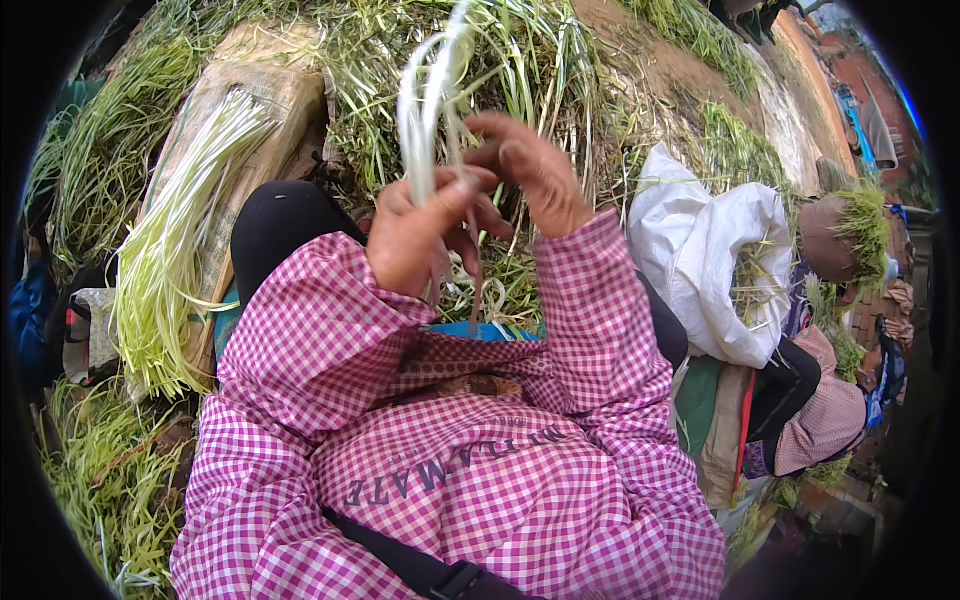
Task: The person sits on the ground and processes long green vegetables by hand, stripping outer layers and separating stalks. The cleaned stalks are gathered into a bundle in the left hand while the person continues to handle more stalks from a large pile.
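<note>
My left hand is closed around a few thin white plant stalks, which rise past its fingers and blur at the top. A brownish strand hangs below the fingers. My right hand is beside it, fingers bent towards the left fingertips and the stalks. Blur and overlap hide whether it pinches anything. Left of my knee, a thick bundle of long white-to-yellow stalks that look like blanched chives lies on a woven sack.
Heaps of cut green leaves lie ahead, with more at the left. An open white woven sack stands by my right knee, with dry scraps inside. Further right sits another person in a checked garment. Bare soil shows beyond.
</note>
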A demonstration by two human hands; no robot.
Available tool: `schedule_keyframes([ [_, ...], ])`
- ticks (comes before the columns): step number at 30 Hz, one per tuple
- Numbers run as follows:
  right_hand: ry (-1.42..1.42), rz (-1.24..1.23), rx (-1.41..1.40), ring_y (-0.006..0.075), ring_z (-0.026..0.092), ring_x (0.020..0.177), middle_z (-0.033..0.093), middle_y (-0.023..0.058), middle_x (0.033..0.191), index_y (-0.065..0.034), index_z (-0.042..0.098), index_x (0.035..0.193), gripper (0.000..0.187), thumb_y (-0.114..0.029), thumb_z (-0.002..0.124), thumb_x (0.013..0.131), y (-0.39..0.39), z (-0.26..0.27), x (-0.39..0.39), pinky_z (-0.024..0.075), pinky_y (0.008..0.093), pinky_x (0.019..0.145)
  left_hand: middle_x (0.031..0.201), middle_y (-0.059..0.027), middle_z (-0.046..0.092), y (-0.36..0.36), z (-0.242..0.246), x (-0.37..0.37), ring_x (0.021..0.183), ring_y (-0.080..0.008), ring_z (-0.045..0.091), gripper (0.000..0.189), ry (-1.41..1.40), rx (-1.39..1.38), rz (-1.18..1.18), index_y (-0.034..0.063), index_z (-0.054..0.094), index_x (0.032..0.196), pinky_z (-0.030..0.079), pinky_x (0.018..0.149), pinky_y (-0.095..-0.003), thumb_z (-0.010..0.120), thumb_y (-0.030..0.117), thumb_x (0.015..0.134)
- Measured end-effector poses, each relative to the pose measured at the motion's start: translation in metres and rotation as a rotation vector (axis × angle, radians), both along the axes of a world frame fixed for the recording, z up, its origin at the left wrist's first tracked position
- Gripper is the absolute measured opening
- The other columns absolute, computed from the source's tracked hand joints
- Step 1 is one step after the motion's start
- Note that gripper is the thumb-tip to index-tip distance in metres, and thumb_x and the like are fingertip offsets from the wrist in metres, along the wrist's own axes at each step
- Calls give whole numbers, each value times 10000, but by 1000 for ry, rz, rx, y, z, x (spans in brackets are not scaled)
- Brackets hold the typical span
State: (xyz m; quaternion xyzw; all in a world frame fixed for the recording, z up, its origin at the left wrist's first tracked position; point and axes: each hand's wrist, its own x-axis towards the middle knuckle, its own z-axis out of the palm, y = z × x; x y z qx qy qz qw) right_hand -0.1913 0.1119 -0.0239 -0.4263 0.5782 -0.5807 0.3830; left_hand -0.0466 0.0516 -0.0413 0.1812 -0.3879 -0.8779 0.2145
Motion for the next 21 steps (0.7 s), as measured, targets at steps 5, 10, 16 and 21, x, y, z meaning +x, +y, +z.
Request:
schedule_keyframes([
  [5,-338,226,105,116,491,442,540,69,586,87,517,1084,536,-417,468,904,51,-28,38,430,244,428,697,-77,585,-37,23,15,565,-174,600,250,20,149,335,-52,529,1006,444,353,-215,490,177,914],
  [10,-402,48,163,68,430,396,476,-9,516,41,599,966,189,-91,479,902,111,-47,27,361,209,367,736,-39,539,-78,42,38,657,-164,561,314,62,95,461,-20,486,1061,416,387,-203,428,264,941],
  [16,1020,234,1030,225,566,588,580,55,624,-52,629,999,257,-242,503,881,128,-76,16,451,371,557,742,-53,547,-91,46,37,673,-183,562,265,132,92,440,-11,495,1036,420,395,-223,461,229,930],
  [21,870,-38,537,273,570,881,596,157,968,-20,593,1067,414,-378,515,873,110,-51,30,435,400,786,714,-88,575,-66,44,18,609,-201,583,240,24,173,473,-29,527,1007,444,392,-232,531,180,889],
])
